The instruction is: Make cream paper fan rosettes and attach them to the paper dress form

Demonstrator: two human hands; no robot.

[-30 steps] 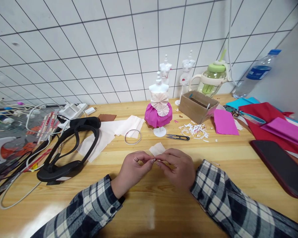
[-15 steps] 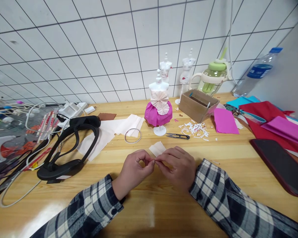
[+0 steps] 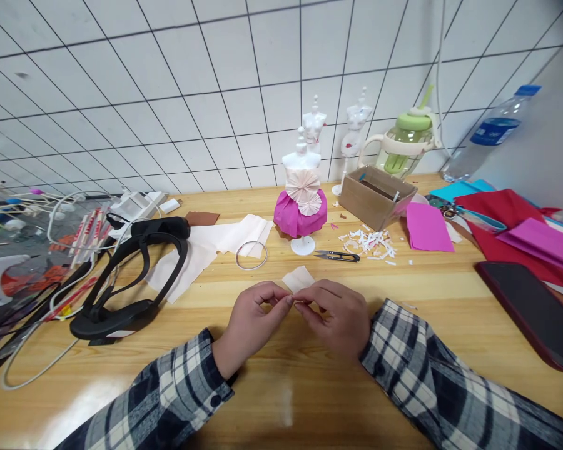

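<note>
My left hand (image 3: 253, 322) and my right hand (image 3: 335, 315) meet fingertip to fingertip low over the wooden table (image 3: 281, 387). Together they pinch a small piece of pale pink paper (image 3: 299, 279), which sticks up behind my right fingers. Both sleeves are dark plaid. Just beyond the hands stands a small white mannequin (image 3: 301, 194) wearing a magenta paper skirt and pale folded fans. Small black thread snips (image 3: 338, 255) lie to its right, and a metal ring (image 3: 251, 255) lies to its left on a sheet of pale paper (image 3: 206, 247).
A black headset (image 3: 131, 275) with cables lies at the left, beside a glue gun (image 3: 0, 278). An open cardboard box (image 3: 375, 197), paper scraps, magenta, red and blue sheets and a dark phone (image 3: 530, 312) lie at the right. Two bare mannequins, a green-lidded jug and a water bottle stand by the tiled wall.
My fingers have shifted slightly on the small paper. The view has tilted a little; nothing else on the table has moved.
</note>
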